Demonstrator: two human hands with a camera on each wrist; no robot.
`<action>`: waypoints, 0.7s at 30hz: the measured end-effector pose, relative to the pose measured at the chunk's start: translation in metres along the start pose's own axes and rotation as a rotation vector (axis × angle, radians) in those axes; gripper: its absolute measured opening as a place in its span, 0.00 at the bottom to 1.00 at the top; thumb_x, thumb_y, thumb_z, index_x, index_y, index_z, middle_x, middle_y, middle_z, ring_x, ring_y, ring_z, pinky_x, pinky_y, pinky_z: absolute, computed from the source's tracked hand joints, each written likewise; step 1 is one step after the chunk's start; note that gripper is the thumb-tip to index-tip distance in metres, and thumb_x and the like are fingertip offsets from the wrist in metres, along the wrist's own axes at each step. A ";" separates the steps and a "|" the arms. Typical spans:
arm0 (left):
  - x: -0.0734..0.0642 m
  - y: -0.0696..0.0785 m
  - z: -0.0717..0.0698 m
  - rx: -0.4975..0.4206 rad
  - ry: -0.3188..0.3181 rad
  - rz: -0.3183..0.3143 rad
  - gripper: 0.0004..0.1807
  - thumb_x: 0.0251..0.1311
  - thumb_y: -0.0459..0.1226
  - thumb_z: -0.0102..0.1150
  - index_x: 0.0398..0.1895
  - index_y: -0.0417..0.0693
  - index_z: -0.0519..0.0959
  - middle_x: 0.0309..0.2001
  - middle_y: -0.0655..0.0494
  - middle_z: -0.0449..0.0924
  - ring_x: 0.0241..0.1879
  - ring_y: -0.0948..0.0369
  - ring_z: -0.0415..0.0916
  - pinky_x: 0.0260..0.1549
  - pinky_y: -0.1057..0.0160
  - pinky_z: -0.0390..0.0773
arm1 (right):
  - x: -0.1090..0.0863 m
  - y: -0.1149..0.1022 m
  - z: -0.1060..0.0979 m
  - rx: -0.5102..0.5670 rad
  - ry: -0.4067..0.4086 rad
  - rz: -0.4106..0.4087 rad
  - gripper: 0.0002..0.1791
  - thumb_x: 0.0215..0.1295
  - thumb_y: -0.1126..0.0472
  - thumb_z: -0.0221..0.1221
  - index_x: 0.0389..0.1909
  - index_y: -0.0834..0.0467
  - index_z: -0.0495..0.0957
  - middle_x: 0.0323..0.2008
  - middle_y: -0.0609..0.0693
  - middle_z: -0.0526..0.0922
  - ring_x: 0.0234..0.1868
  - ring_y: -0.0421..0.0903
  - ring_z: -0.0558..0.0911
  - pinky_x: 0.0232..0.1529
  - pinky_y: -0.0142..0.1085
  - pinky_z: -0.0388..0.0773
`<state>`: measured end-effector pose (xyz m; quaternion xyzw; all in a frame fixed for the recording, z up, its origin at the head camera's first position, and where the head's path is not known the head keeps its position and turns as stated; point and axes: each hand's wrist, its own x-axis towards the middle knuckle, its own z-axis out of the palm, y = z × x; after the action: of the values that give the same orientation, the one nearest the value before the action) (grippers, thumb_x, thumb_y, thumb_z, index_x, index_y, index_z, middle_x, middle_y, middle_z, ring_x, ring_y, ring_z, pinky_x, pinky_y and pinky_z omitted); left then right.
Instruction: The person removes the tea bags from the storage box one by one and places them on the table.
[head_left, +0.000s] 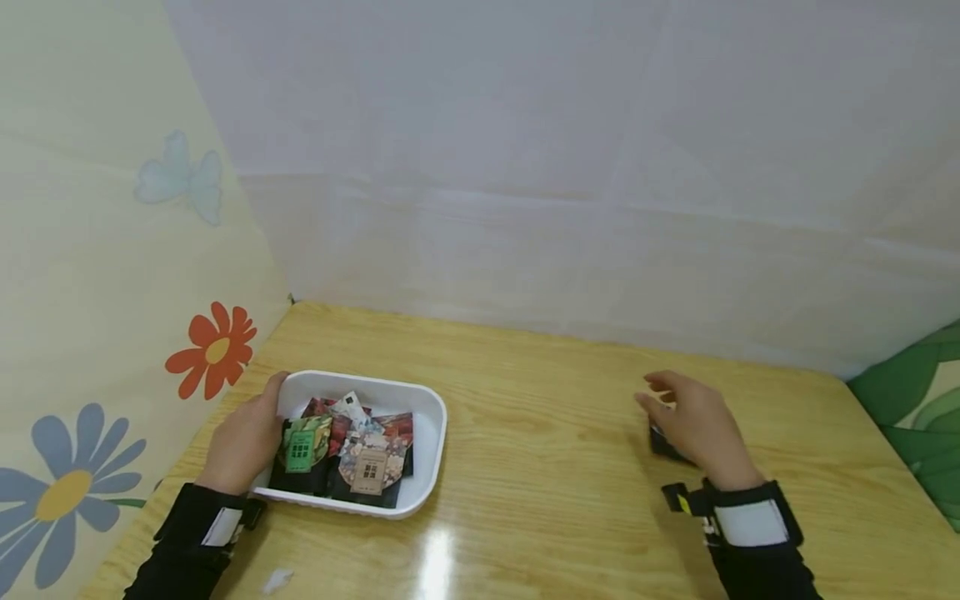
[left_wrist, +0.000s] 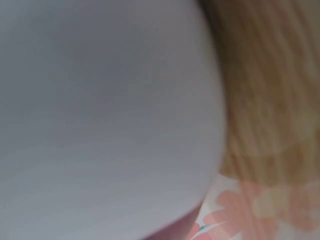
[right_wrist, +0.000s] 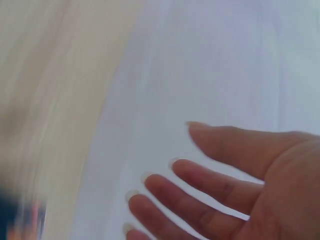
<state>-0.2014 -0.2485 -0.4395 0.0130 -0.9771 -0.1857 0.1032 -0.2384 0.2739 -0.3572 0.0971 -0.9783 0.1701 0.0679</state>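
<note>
My left hand (head_left: 243,437) grips the left side of a white plastic tray (head_left: 431,450) on the table. Several dark packets lie in the tray, among them one with a green label (head_left: 300,450) and one with a tan label (head_left: 369,472). Close up in the left wrist view, a smooth white surface (left_wrist: 110,110) fills most of the picture. Over the right part of the table my right hand (head_left: 701,425) is held with loosely bent fingers and nothing in them. Partly hidden beneath it is a dark flat object (head_left: 663,447), its kind unclear.
A small white scrap (head_left: 277,581) lies near the front left of the wooden table (head_left: 540,450). White cloth (head_left: 562,208) hangs behind the table, and a flower-printed sheet (head_left: 97,317) hangs along the left. Green leaf print (head_left: 926,417) shows at the right edge.
</note>
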 end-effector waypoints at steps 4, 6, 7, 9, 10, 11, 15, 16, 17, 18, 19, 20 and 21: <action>0.000 0.000 -0.001 0.000 0.003 0.003 0.30 0.59 0.27 0.56 0.65 0.34 0.59 0.46 0.29 0.77 0.39 0.37 0.79 0.40 0.38 0.75 | 0.003 -0.052 0.024 0.071 -0.001 -0.126 0.23 0.66 0.50 0.58 0.55 0.61 0.77 0.48 0.59 0.82 0.45 0.55 0.82 0.40 0.46 0.77; -0.001 0.000 0.000 0.000 0.000 0.001 0.30 0.59 0.27 0.56 0.64 0.34 0.60 0.46 0.29 0.77 0.39 0.38 0.79 0.39 0.39 0.75 | 0.005 -0.076 0.036 0.116 -0.040 -0.174 0.21 0.65 0.51 0.59 0.54 0.58 0.78 0.48 0.54 0.82 0.45 0.51 0.82 0.39 0.42 0.78; -0.001 0.000 0.000 -0.001 -0.001 -0.002 0.30 0.59 0.27 0.56 0.64 0.34 0.60 0.45 0.30 0.77 0.39 0.38 0.79 0.40 0.39 0.75 | 0.006 -0.087 0.041 0.140 -0.061 -0.191 0.21 0.64 0.50 0.59 0.54 0.56 0.79 0.47 0.53 0.82 0.45 0.50 0.82 0.39 0.40 0.78; -0.001 0.000 0.000 -0.001 -0.002 -0.008 0.29 0.59 0.27 0.56 0.64 0.34 0.60 0.45 0.30 0.77 0.38 0.39 0.80 0.39 0.39 0.75 | 0.007 -0.107 0.051 0.186 -0.099 -0.220 0.19 0.63 0.51 0.60 0.52 0.55 0.80 0.47 0.50 0.83 0.44 0.47 0.82 0.39 0.37 0.77; 0.000 0.000 0.000 -0.002 -0.002 -0.009 0.29 0.59 0.27 0.56 0.64 0.34 0.60 0.45 0.30 0.77 0.37 0.39 0.80 0.39 0.39 0.75 | 0.007 -0.117 0.055 0.209 -0.116 -0.231 0.19 0.63 0.51 0.61 0.52 0.54 0.80 0.46 0.49 0.83 0.44 0.46 0.82 0.40 0.36 0.77; 0.000 0.001 0.001 -0.006 -0.001 -0.008 0.29 0.59 0.27 0.56 0.64 0.34 0.60 0.45 0.30 0.78 0.37 0.39 0.80 0.38 0.39 0.75 | 0.007 -0.125 0.059 0.230 -0.130 -0.241 0.18 0.63 0.51 0.61 0.51 0.54 0.80 0.46 0.49 0.83 0.44 0.45 0.82 0.40 0.35 0.77; 0.001 0.002 0.002 -0.013 0.004 0.001 0.29 0.59 0.27 0.57 0.64 0.35 0.61 0.43 0.32 0.78 0.35 0.41 0.80 0.36 0.40 0.76 | 0.007 -0.154 0.071 0.309 -0.174 -0.299 0.18 0.62 0.53 0.62 0.50 0.56 0.81 0.46 0.48 0.83 0.44 0.43 0.81 0.41 0.34 0.77; 0.001 0.002 0.002 -0.014 0.005 0.002 0.29 0.59 0.27 0.57 0.64 0.35 0.61 0.43 0.32 0.78 0.35 0.42 0.80 0.36 0.40 0.76 | 0.007 -0.161 0.073 0.323 -0.182 -0.321 0.18 0.62 0.53 0.62 0.50 0.57 0.81 0.46 0.49 0.83 0.44 0.43 0.81 0.42 0.35 0.77; 0.001 0.002 0.002 -0.013 0.006 0.003 0.29 0.59 0.27 0.57 0.63 0.35 0.61 0.43 0.32 0.78 0.34 0.42 0.80 0.36 0.40 0.77 | 0.007 -0.167 0.075 0.334 -0.191 -0.339 0.18 0.62 0.53 0.61 0.50 0.57 0.81 0.46 0.49 0.83 0.44 0.44 0.81 0.43 0.35 0.77; 0.001 0.002 0.001 -0.010 0.008 0.003 0.29 0.59 0.27 0.57 0.63 0.35 0.61 0.43 0.32 0.78 0.34 0.42 0.80 0.36 0.40 0.77 | 0.007 -0.174 0.078 0.342 -0.201 -0.355 0.18 0.62 0.52 0.61 0.50 0.58 0.81 0.46 0.50 0.83 0.45 0.44 0.81 0.44 0.36 0.77; 0.001 0.001 0.001 -0.008 0.009 0.001 0.29 0.58 0.27 0.58 0.63 0.35 0.61 0.43 0.32 0.79 0.34 0.42 0.80 0.36 0.40 0.77 | 0.007 -0.180 0.080 0.344 -0.209 -0.369 0.18 0.62 0.52 0.61 0.50 0.58 0.81 0.46 0.50 0.83 0.45 0.45 0.81 0.45 0.36 0.77; 0.000 0.001 0.001 -0.006 0.009 -0.001 0.29 0.58 0.27 0.58 0.63 0.35 0.61 0.43 0.32 0.79 0.34 0.42 0.80 0.35 0.41 0.77 | 0.007 -0.186 0.082 0.339 -0.215 -0.383 0.19 0.62 0.52 0.61 0.50 0.58 0.81 0.46 0.50 0.83 0.45 0.44 0.81 0.46 0.35 0.76; 0.000 0.000 0.000 -0.005 0.010 -0.004 0.29 0.58 0.27 0.58 0.63 0.35 0.61 0.43 0.32 0.79 0.35 0.42 0.80 0.35 0.41 0.77 | 0.007 -0.193 0.085 0.325 -0.217 -0.398 0.18 0.63 0.52 0.61 0.49 0.58 0.81 0.46 0.50 0.83 0.46 0.45 0.81 0.47 0.35 0.76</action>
<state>-0.2013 -0.2480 -0.4394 0.0155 -0.9760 -0.1883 0.1079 -0.2128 0.0655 -0.3733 0.3147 -0.9013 0.2968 -0.0217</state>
